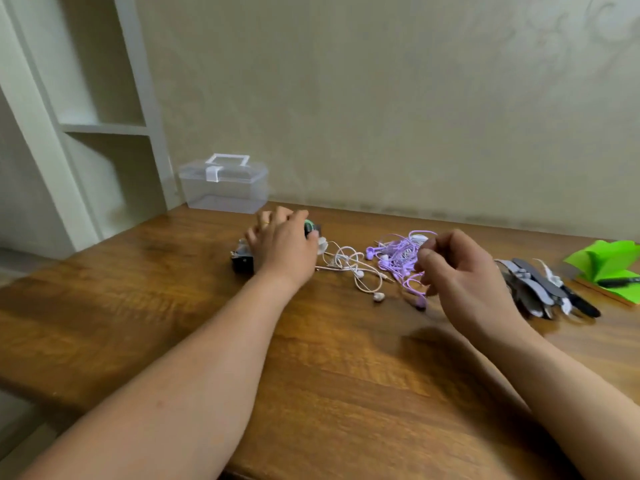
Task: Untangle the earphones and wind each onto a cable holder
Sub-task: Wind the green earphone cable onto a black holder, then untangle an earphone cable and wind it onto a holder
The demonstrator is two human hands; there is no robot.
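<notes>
A tangle of purple earphones (396, 256) lies on the wooden table (346, 375) at centre right. Just left of it lies a looser tangle of white earphones (349, 268). My right hand (464, 275) is at the right edge of the purple tangle, fingers curled, pinching its cable. My left hand (284, 245) lies over a small dark object with a green part (242, 261), fingers curled round it, hiding most of it. A pile of grey and black cable holders (540, 289) lies to the right of my right hand.
A clear plastic box with a handle (225, 187) stands at the back against the wall. A green notepad with a black pen (609, 268) lies at the far right. A white shelf unit (104, 126) borders the table's left side.
</notes>
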